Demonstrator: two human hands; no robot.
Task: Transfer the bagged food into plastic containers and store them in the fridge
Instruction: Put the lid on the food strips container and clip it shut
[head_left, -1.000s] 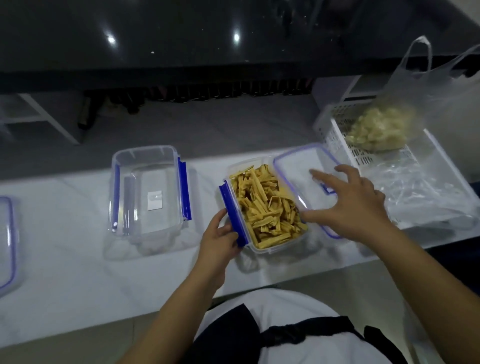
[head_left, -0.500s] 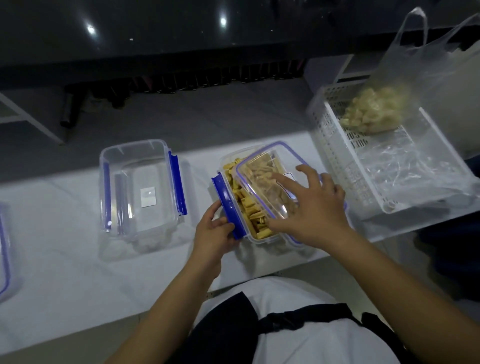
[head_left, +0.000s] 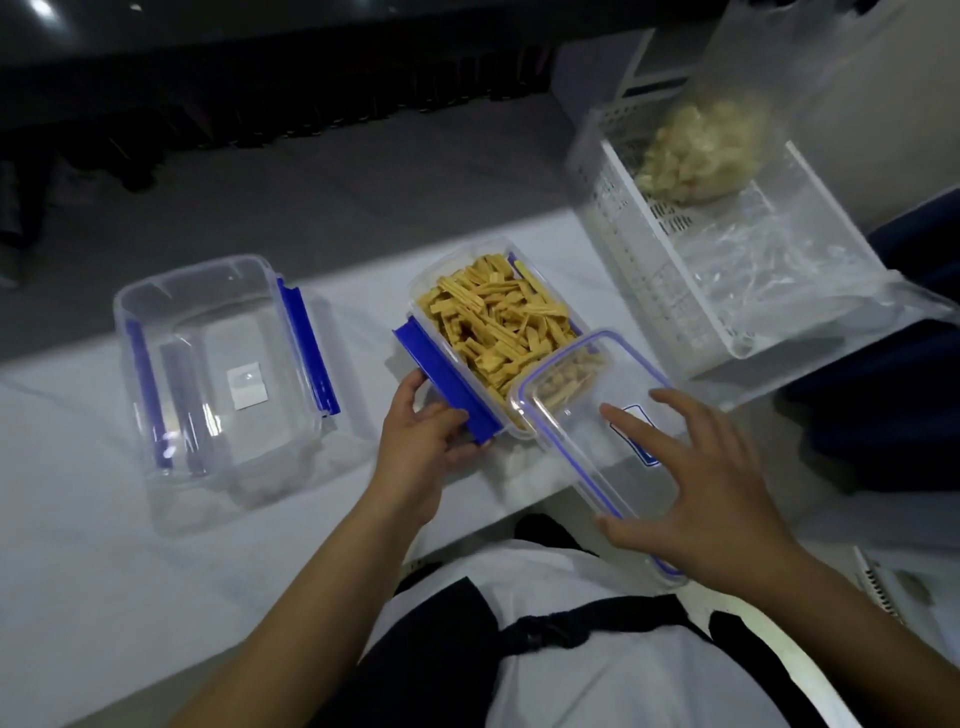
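Note:
A clear container full of yellow food strips sits on the white table, uncovered. My left hand grips the blue clasp on its left side. My right hand holds the clear, blue-rimmed lid, fingers spread over its top and thumb at its near edge. The lid is tilted, overlapping only the container's near right corner and reaching out past the table's front edge. A plastic bag of pale food lies in the white basket at the right.
An empty clear container with blue clasps stands to the left of the filled one. A crumpled empty bag lies in the basket. The table's front edge runs just below my hands, with my torso behind it.
The lid, which was over the filled container half a second ago, has come back toward me and to the right in my right hand, uncovering the food. My left hand stays on the clasp.

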